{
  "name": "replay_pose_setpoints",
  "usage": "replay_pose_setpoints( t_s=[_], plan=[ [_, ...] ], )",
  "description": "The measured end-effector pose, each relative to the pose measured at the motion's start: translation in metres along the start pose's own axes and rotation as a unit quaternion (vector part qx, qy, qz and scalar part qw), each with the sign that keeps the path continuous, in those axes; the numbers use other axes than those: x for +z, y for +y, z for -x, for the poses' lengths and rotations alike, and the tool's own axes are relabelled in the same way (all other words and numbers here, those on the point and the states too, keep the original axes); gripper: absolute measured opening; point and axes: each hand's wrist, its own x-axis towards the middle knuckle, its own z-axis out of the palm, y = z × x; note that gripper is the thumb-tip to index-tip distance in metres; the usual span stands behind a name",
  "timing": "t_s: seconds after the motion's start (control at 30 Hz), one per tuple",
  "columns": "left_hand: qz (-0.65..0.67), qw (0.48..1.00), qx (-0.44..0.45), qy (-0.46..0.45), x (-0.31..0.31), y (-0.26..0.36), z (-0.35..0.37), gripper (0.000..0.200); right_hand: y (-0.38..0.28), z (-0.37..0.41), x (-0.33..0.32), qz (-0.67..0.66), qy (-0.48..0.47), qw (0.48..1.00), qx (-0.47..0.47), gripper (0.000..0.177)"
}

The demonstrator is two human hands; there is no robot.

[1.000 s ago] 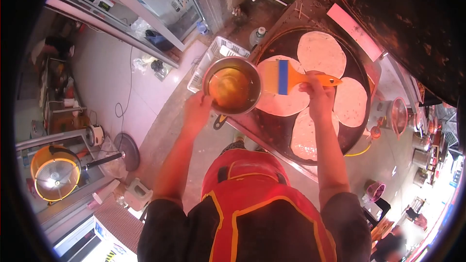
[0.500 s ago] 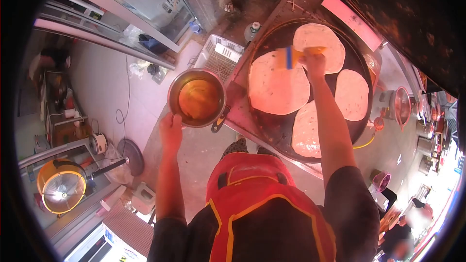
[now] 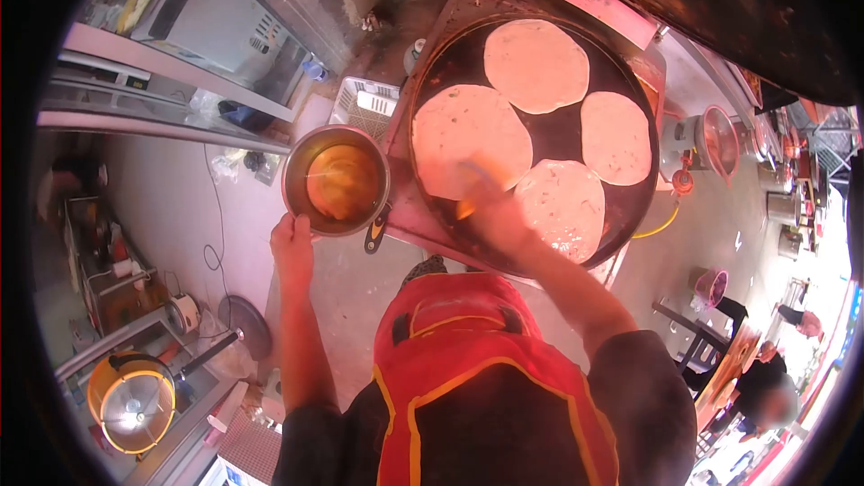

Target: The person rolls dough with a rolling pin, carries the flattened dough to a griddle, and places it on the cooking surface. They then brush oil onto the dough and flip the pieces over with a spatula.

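Note:
My left hand [image 3: 293, 241] grips the near rim of a steel pot [image 3: 385, 157] holding amber, oil-like liquid [image 3: 342, 182]. To the right, my right hand [image 3: 499, 214] is closed around a brush [image 3: 465, 210] with an orange handle; motion smears its head. The brush is over the near edge of the left flatbread [image 3: 468, 130]; contact cannot be made out. Three more pale flatbreads lie on the round black griddle [image 3: 553, 137]: one at the far side [image 3: 537, 66], one at right [image 3: 616, 139], and a glossy one [image 3: 562, 207] nearest me.
A dark handle with an orange inlay [image 3: 376, 232] sits against the pot's right side. Beyond it stands a white plastic crate [image 3: 346, 103]. A large dark lid-like surface [image 3: 702, 9] overhangs the griddle at upper right. A yellow hose [image 3: 657, 225] runs at the griddle's right. People [image 3: 765, 387] are at far right.
My right hand has swept the brush from the far flatbread toward me, to the near edge of the left one. The camera view has shifted; my left hand still holds the pot.

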Motion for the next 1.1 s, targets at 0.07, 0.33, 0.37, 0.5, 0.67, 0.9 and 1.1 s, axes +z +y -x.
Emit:
replay_pose_setpoints(
  t_s=[0.07,0.33,0.37,0.5,0.67,0.9,1.1],
  plan=[
    [-0.011,1.000,-0.009,-0.005,-0.002,0.007,-0.001,0.025,-0.058,-0.017,-0.010,-0.113,0.059,0.990,-0.055,0.023],
    [-0.016,1.000,0.018,-0.009,-0.005,0.014,0.001,0.025,0.106,-0.031,-0.009,-0.427,0.277,0.798,0.322,0.019],
    [-0.037,0.999,0.022,-0.013,-0.007,0.016,0.001,0.025,0.131,-0.023,-0.027,-0.423,0.299,0.792,0.325,0.019],
    [0.010,0.999,0.049,-0.012,-0.002,0.023,0.002,0.025,0.116,-0.019,-0.096,-0.422,0.352,0.759,0.349,0.021],
    [0.056,0.995,0.084,-0.011,0.006,0.044,0.006,0.023,-0.024,-0.064,-0.130,-0.505,0.285,0.803,0.138,0.018],
    [0.135,0.989,0.036,-0.042,0.017,0.050,0.004,0.022,-0.100,-0.096,-0.074,-0.384,0.085,0.903,0.173,0.015],
    [0.175,0.984,0.008,-0.044,0.018,0.050,0.003,0.021,-0.110,-0.100,-0.085,-0.323,0.104,0.937,0.080,0.017]
  ],
)
